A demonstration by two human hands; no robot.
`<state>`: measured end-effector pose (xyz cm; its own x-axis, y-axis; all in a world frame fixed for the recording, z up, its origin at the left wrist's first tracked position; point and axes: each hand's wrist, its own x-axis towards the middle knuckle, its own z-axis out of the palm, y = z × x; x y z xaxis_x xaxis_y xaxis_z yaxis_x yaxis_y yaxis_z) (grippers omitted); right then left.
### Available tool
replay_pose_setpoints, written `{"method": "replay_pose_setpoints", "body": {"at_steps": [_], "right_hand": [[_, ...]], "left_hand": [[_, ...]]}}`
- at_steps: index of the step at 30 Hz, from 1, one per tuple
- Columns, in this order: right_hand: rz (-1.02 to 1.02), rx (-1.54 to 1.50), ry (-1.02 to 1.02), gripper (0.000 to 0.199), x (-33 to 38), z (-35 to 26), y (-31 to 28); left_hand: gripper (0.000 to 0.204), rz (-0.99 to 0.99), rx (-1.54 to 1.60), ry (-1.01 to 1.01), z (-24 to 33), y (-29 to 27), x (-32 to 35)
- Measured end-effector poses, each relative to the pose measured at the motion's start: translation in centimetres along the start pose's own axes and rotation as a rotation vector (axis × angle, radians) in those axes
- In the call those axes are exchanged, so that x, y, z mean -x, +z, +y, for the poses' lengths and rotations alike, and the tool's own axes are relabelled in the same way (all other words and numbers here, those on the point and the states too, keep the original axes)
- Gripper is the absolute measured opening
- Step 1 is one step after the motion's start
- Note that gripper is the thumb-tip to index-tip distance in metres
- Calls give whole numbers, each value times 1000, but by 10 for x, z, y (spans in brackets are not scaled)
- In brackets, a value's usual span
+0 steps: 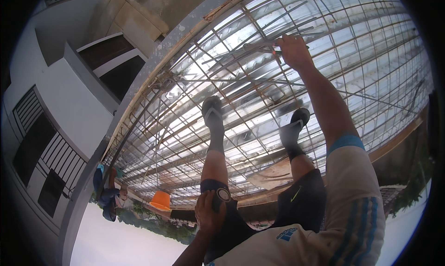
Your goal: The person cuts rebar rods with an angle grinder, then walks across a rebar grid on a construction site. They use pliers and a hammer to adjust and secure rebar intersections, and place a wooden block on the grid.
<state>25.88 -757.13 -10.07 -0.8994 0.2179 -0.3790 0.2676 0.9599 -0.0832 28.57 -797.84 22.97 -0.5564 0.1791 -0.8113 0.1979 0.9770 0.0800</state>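
My right hand (295,52) reaches far out over a grid of steel rebar (241,66). Its fingers are closed round a hand tool with a red-orange grip, apparently pliers (277,52); the tool's jaws are hard to make out among the bars. Several loose grey rods (287,32) lie on the mesh beside it. My left hand (209,212) rests on my dark shorts near the knee, fingers spread and holding nothing. Below the bars shows shiny corrugated metal sheeting (245,137), and both my feet, in dark socks and sandals, stand over it.
An orange bucket (160,200) stands toward the lower left of the grid. Near it, another person (109,194) is at the edge. A concrete rim (174,43) borders the mesh on the left, with a white building (69,103) beyond. Wooden boards (394,141) edge the right side.
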Motion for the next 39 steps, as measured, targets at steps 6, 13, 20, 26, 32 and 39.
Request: {"method": "replay_pose_setpoints", "body": {"at_steps": [6,13,20,26,32,39], "right_hand": [[-419,-376,414,20,141,-36,-6],[-665,-572,626,28,369,-47,-51],[-733,-531,624,22,499,-13,-87],[-359,-687,771,20,488,-17,-155],[-406,-704,601,22,469,-13,-192],[-438,-634,506,24,503,20,-237]], "left_hand": [[47,39,43,85,-3,-3,-8],[44,113,-15,37,-14,23,10],[36,210,-18,256,4,8,15],[47,26,51,326,11,-4,47],[46,-69,64,212,27,-59,108],[45,72,289,-75,-40,-11,205]]}}
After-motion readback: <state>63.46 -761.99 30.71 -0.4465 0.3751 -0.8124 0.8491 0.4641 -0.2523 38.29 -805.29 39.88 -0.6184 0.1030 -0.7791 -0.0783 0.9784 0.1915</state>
